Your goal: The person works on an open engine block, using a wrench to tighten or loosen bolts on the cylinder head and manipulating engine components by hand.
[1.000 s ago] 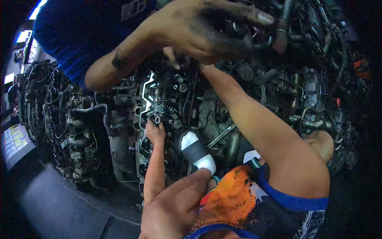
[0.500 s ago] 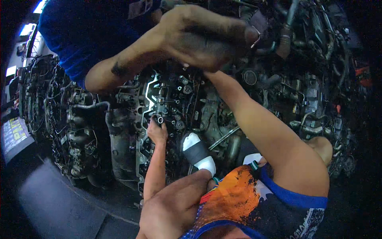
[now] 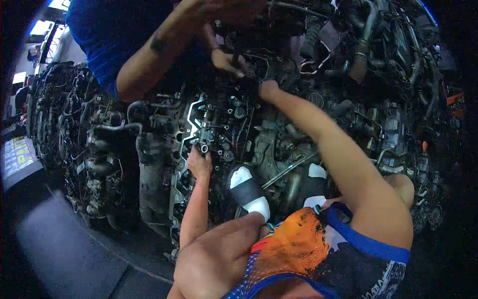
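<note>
My left hand (image 3: pixel 199 162) is closed at an exposed engine top (image 3: pixel 231 134), its fingers round a small metal part with a shiny ring end (image 3: pixel 204 148), beside a bright, jagged-edged metal strip (image 3: pixel 191 130). My right hand (image 3: pixel 269 91) reaches forward to the dark middle of the engines, blurred, its fingertips hidden in shadow. Just beyond it, a co-worker's hand (image 3: pixel 226 64) grips a dark upright object that I cannot make out. The co-worker's nearer forearm (image 3: pixel 149 60) crosses the upper left, with its hand blurred at the top edge.
More greasy engines with pipes and hoses (image 3: pixel 99 164) stand at left and right (image 3: pixel 388 124). My feet in dark slides and white socks (image 3: pixel 249 194) rest among engine parts, near a long metal bar (image 3: pixel 279 174). Grey floor (image 3: pixel 74 249) shows at the lower left.
The co-worker's near arm has moved up, uncovering their other hand and the hoses behind. My right hand has shifted slightly right. My left hand stays at the ring-ended part.
</note>
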{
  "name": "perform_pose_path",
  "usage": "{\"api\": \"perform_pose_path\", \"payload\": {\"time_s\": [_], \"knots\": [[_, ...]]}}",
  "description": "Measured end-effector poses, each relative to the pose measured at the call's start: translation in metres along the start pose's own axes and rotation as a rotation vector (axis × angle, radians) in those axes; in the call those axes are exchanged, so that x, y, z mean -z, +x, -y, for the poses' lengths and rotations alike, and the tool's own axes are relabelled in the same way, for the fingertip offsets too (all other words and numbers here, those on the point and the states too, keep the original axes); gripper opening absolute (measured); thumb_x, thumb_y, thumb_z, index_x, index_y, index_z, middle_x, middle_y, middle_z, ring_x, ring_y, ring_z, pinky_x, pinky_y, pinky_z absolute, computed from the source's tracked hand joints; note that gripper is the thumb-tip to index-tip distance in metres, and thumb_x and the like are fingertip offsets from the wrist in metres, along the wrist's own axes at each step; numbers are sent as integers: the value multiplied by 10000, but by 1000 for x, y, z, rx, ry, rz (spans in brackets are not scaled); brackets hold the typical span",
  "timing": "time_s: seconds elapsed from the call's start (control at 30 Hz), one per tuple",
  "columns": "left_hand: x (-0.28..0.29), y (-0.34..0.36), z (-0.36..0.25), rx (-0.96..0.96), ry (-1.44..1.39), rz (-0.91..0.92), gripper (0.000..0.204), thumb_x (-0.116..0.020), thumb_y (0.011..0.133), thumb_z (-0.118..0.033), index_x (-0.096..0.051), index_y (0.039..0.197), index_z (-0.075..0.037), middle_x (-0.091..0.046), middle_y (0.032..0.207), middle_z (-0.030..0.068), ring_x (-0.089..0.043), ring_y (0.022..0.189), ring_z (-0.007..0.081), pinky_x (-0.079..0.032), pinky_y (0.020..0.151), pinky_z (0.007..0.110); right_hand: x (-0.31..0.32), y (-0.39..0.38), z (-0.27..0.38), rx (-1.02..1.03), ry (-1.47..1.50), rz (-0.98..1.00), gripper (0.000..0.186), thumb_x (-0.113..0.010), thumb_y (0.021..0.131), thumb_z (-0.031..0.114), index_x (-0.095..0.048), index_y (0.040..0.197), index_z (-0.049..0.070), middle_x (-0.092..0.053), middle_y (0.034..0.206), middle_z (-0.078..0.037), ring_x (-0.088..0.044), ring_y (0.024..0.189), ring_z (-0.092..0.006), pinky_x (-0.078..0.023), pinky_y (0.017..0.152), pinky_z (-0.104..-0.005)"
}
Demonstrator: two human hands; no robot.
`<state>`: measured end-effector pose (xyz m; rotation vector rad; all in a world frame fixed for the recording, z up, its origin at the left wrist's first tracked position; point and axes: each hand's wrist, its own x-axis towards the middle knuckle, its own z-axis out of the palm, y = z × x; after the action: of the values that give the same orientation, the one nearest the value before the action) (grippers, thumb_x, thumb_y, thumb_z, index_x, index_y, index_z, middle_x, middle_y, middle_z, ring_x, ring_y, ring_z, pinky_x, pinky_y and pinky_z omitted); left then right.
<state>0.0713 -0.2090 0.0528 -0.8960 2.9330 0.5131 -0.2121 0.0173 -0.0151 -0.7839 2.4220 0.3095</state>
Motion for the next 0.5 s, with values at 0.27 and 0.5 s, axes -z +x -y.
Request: {"api": "perform_pose_path", "payload": {"time_s": [0.27, 0.5], "knots": [[-3, -1, 0, -27, 4, -21, 476, -636, 729, -247, -506, 1141, -45, -594, 1004, 174, -547, 926, 354, -419, 804, 437, 97, -89, -83, 199, 142, -177, 376, -561, 806, 369, -607, 1001, 52, -630, 935, -164, -593, 919, -347, -484, 759, -455], [-1, 0, -5, -16, 30, 22, 496, -649, 713, -226, -498, 1140, -23, -594, 996, 184, -554, 918, 358, -423, 804, 436, 43, -140, -124, 270, 74, -332, 600, -476, 850, 501, -458, 1244, 49, -408, 1283, -254, -455, 1108, -446, -381, 938, -491]]}}
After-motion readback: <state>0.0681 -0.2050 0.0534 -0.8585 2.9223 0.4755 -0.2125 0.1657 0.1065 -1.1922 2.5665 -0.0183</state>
